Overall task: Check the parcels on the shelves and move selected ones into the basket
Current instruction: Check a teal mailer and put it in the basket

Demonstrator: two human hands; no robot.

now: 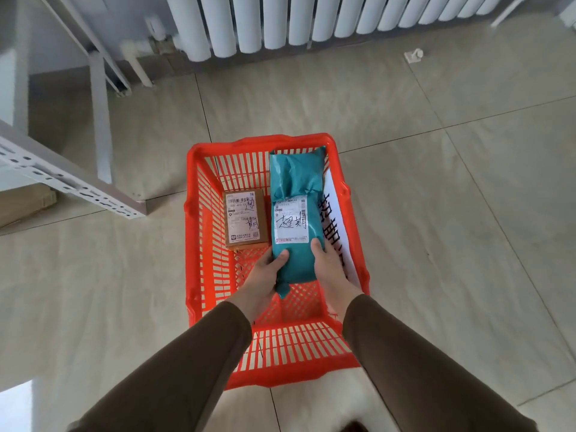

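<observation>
An orange plastic basket [194, 232] stands on the tiled floor below me. Inside it, at the left, lies a small brown cardboard parcel [246, 218] with a white label and handwriting. A long teal plastic mailer parcel [293, 182] with a white label lies lengthwise in the basket's right half. My left hand [265, 275] grips its near end from the left, thumb on top. My right hand [327, 263] holds the same end from the right, thumb on top. A white sheet with black characters [335, 219] stands against the basket's right wall.
A white metal shelf frame [71, 185] juts in at the left, with a cardboard box [25, 204] under it. A white radiator [311, 20] runs along the far wall. A small white object [413, 54] lies on the floor near it.
</observation>
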